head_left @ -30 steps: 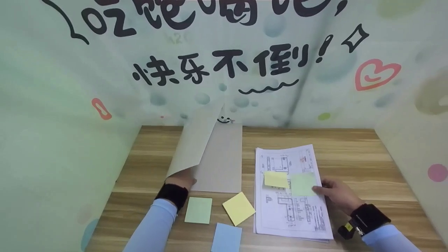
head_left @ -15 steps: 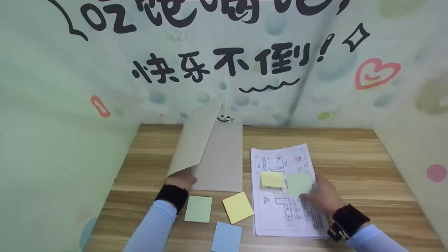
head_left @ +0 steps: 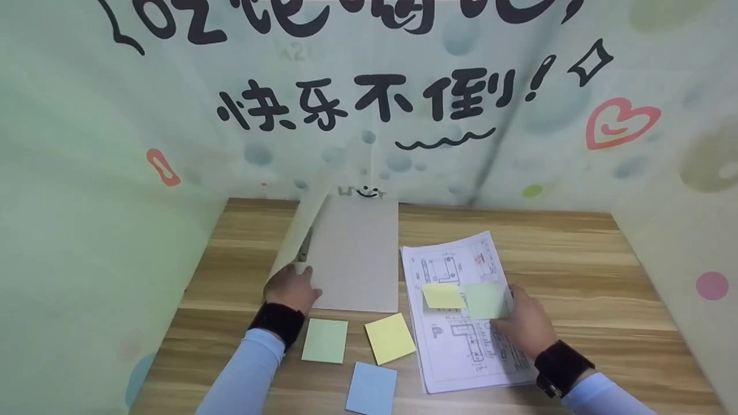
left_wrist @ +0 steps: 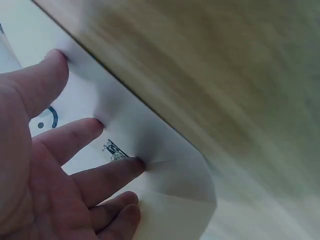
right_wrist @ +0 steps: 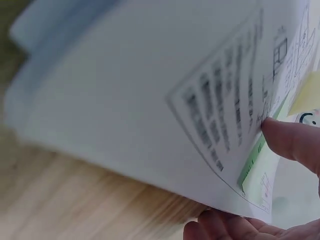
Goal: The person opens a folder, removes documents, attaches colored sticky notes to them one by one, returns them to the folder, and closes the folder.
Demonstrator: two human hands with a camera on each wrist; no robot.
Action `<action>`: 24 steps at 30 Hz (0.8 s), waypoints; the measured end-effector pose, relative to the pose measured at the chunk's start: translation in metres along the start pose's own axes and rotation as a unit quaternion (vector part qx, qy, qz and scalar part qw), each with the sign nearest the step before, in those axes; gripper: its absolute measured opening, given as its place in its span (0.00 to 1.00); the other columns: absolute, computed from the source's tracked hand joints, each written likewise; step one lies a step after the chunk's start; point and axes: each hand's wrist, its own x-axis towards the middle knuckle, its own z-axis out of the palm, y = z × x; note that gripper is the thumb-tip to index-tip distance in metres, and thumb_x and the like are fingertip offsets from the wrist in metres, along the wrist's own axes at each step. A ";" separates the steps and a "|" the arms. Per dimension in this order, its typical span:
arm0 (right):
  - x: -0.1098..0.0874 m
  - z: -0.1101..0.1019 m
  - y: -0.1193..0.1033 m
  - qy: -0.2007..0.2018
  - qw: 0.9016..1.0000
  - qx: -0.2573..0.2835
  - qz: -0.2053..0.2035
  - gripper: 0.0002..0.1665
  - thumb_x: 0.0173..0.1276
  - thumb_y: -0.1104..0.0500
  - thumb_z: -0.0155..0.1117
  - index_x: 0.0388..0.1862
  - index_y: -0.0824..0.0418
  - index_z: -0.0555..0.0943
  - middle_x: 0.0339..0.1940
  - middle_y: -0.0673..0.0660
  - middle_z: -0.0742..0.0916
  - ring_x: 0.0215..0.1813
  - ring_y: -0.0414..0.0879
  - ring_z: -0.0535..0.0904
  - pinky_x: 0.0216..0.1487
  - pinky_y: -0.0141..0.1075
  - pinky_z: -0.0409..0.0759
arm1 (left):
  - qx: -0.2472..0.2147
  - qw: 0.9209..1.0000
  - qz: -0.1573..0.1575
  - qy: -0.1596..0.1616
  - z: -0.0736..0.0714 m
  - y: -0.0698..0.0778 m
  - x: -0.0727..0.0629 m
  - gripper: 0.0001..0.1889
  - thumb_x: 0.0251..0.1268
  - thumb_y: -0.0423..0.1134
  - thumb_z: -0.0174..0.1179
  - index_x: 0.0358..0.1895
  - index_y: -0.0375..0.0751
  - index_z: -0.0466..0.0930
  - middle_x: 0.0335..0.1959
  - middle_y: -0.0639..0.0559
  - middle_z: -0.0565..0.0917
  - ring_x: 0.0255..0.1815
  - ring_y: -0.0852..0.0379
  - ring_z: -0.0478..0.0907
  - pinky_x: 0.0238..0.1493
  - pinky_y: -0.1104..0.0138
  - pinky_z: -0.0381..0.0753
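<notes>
A pale grey cardboard folder (head_left: 357,253) lies on the table, its cover (head_left: 305,213) raised on the left. My left hand (head_left: 291,288) is at the cover's near end, its fingers spread. In the left wrist view, the fingertips (left_wrist: 137,164) rest against the cover's inner face, where a small dark printed mark shows. My right hand (head_left: 527,320) grips a stack of printed drawing sheets (head_left: 461,351) by the right edge, thumb on top and fingers underneath. A yellow sticky note (head_left: 443,296) and a green sticky note (head_left: 484,301) are on the top sheet.
In front of the folder lie a green pad (head_left: 324,341), a yellow pad (head_left: 390,339) and a blue pad (head_left: 372,388) of sticky notes. A printed cloth backdrop (head_left: 369,161) rises behind the wooden table (head_left: 548,242), with pale walls at both sides.
The right hand has shifted its hold and drawn the sheets left, toward the folder. The left hand has pushed the cover further left, baring more of the folder's inside.
</notes>
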 end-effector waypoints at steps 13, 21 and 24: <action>0.006 0.003 -0.006 -0.049 0.996 0.064 0.037 0.55 0.58 0.64 0.74 0.74 0.81 0.52 0.68 0.85 0.70 0.65 0.75 0.74 0.65 0.65 0.74 | 0.101 0.993 0.043 0.036 -0.005 -0.030 0.014 0.31 0.59 0.57 0.69 0.58 0.36 0.83 0.59 0.37 0.82 0.70 0.33 0.64 0.73 0.41 0.56; -0.014 -0.001 -0.004 -0.069 0.987 0.116 0.083 0.44 0.61 0.57 0.75 0.71 0.75 0.68 0.59 0.75 0.83 0.49 0.57 0.85 0.50 0.52 0.84 | 0.019 0.999 0.033 -0.013 0.010 -0.058 0.008 0.37 0.71 0.65 0.54 0.77 0.53 0.65 0.80 0.36 0.60 0.81 0.24 0.42 0.75 0.27 0.35; -0.022 -0.005 -0.002 -0.082 0.979 0.171 0.081 0.48 0.68 0.55 0.70 0.78 0.71 0.59 0.54 0.72 0.85 0.43 0.54 0.87 0.42 0.48 0.87 | 0.007 0.999 0.031 -0.031 0.003 -0.057 0.007 0.36 0.72 0.64 0.53 0.78 0.53 0.64 0.81 0.37 0.59 0.81 0.23 0.43 0.74 0.26 0.40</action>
